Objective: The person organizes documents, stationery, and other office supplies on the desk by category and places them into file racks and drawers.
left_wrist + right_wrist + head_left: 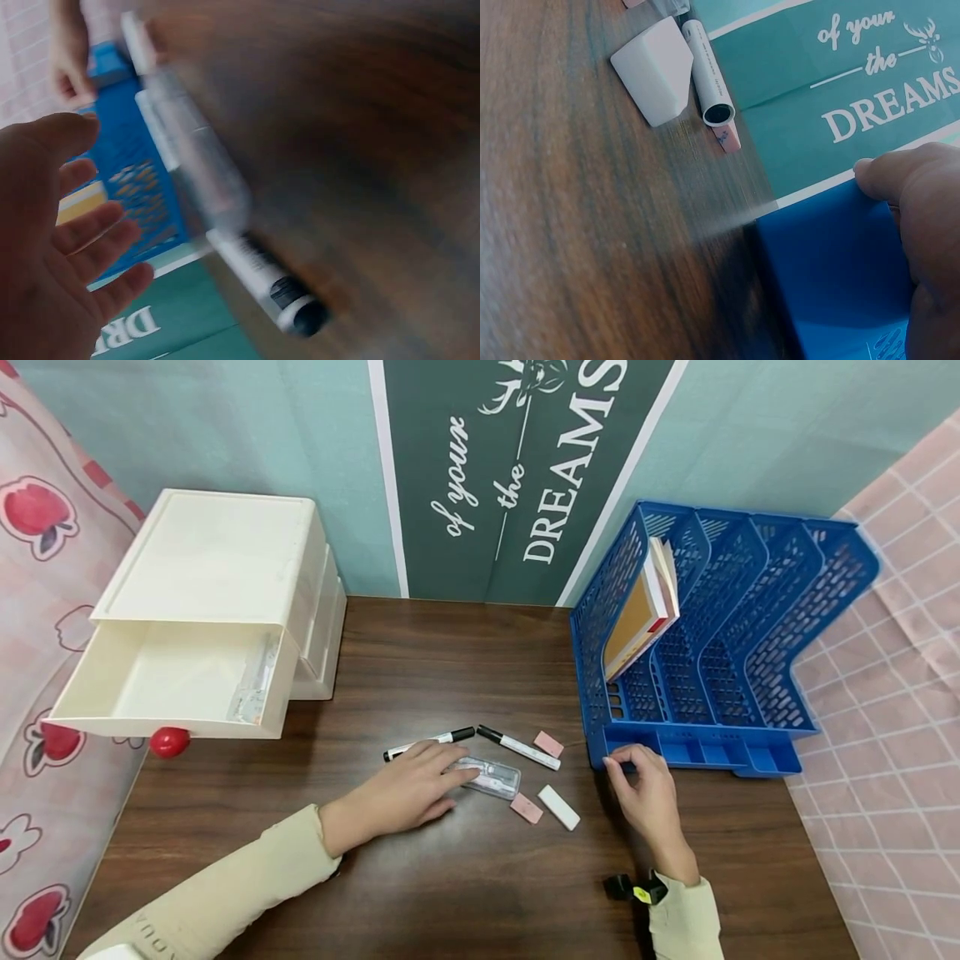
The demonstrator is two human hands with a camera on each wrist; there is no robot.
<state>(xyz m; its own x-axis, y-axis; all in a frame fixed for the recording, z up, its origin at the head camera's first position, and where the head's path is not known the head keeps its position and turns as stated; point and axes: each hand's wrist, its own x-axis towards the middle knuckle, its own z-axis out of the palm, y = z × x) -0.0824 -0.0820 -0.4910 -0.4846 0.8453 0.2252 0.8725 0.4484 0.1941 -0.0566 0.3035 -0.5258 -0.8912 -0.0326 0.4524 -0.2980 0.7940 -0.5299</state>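
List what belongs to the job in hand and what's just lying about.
Apparently in the job:
clear case, with the left hand over it (touch uncertain)
blue rack, gripped at its front corner by the right hand

Apparently just about:
two markers
two pink blocks
white block
book or books in the rack
drawer unit, one drawer open

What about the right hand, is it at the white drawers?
No, the right hand grips the front left corner of the blue rack, well away from those drawers.
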